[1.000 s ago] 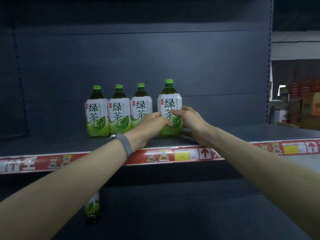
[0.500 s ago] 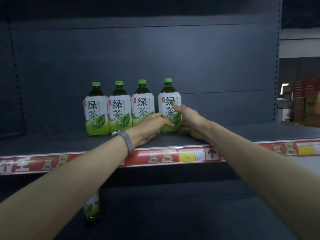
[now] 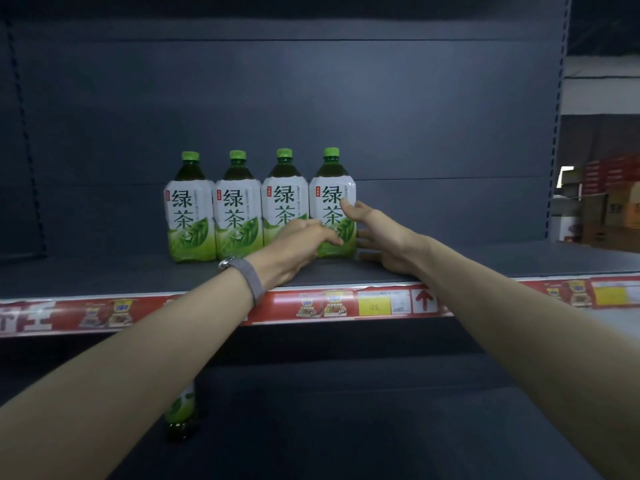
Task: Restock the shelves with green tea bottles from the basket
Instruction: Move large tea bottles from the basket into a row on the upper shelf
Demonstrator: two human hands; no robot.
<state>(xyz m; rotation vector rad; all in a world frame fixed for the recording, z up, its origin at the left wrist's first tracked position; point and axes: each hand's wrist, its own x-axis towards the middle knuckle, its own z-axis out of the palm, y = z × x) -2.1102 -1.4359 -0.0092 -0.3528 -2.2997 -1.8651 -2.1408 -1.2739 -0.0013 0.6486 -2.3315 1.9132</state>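
Observation:
Four green tea bottles with green caps and white-green labels stand in a row on the dark shelf [image 3: 485, 261]. The rightmost bottle [image 3: 331, 199] is level with the other three [image 3: 239, 209]. My left hand [image 3: 298, 245] lies against its lower front with the fingers stretched across the label. My right hand [image 3: 381, 233] is spread at the bottle's right side, its thumb touching the label and its fingers beside the base. The basket is out of view.
A red price strip [image 3: 346, 304] runs along the shelf's front edge. On the lower shelf stands another bottle [image 3: 180, 408], partly hidden by my left forearm. The shelf is bare to the right of the row. Cardboard boxes [image 3: 620, 202] are stacked far right.
The rightmost bottle has slid back into line with the other three. My right hand has opened from a grip to a spread hold, and my left fingers have flattened against the bottle.

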